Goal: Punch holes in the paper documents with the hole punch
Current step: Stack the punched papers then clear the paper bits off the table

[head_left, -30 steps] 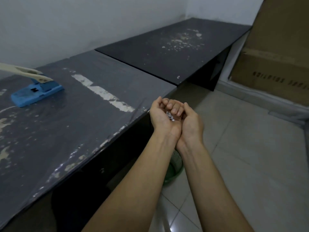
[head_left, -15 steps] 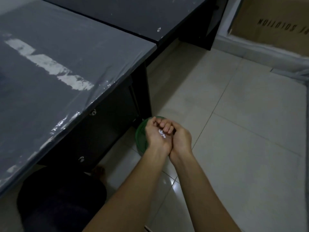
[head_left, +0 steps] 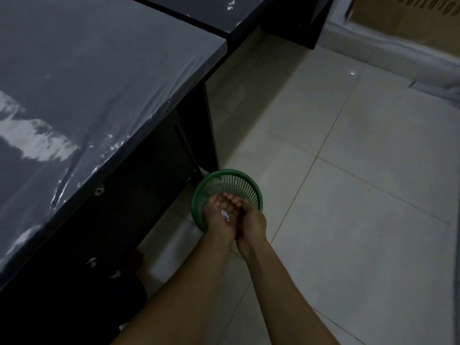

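My left hand (head_left: 219, 220) and my right hand (head_left: 251, 221) are pressed side by side and cupped, palms up. A small heap of white paper punch dots (head_left: 225, 215) lies in the left palm. Both hands hover over the near rim of a green mesh waste basket (head_left: 232, 181) that stands on the floor beside the desk leg. The hole punch and the paper documents are out of view.
A dark desk (head_left: 99, 70) wrapped in plastic film fills the left side; a second black desk (head_left: 249, 11) adjoins it at the back. Pale floor tiles (head_left: 348, 195) spread to the right. A cardboard box (head_left: 410, 18) leans at the top right.
My cupped hands have dropped from beside the desk edge down to the green basket on the floor. My view has tilted downward, so the blue hole punch has left the frame.
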Demonstrator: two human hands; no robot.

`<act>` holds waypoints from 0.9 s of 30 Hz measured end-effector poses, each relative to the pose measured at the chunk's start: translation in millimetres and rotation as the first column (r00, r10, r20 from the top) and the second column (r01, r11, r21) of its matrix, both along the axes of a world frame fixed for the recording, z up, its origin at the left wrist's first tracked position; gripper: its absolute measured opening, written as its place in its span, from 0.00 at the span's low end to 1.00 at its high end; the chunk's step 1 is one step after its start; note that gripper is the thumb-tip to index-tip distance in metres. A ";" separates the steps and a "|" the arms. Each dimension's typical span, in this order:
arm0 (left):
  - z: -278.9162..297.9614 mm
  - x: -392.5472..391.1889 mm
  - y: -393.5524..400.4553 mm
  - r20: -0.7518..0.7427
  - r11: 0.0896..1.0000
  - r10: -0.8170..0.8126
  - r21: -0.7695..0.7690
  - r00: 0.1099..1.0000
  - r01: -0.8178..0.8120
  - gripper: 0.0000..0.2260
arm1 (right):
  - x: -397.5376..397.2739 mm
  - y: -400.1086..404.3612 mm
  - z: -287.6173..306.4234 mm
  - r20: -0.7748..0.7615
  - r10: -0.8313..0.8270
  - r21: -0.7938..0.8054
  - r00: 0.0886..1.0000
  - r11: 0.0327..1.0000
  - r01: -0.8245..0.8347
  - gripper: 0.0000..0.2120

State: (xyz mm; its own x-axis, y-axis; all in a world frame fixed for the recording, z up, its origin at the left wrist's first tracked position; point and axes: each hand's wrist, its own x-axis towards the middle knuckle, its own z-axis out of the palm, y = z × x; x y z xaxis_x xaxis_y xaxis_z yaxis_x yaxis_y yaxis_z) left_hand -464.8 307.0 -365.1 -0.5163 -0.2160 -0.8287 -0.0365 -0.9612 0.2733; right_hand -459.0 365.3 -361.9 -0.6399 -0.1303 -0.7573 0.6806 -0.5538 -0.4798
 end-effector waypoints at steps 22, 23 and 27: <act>-71.5 -19.0 -51.6 -0.028 0.951 -0.270 -0.166 0.963 0.261 0.27 | 41.2 -19.2 -42.2 -0.417 0.593 0.596 0.688 0.750 -0.286 0.23; -71.3 -18.9 -51.8 -0.026 0.946 -0.279 -0.181 0.960 0.270 0.27 | 39.5 -19.6 -44.6 -0.390 0.619 0.620 0.682 0.724 -0.302 0.24; -72.3 -21.3 -53.7 0.002 0.954 -0.253 -0.167 0.967 0.250 0.27 | 28.3 -18.6 -57.0 -0.250 0.678 0.681 0.692 0.631 -0.371 0.25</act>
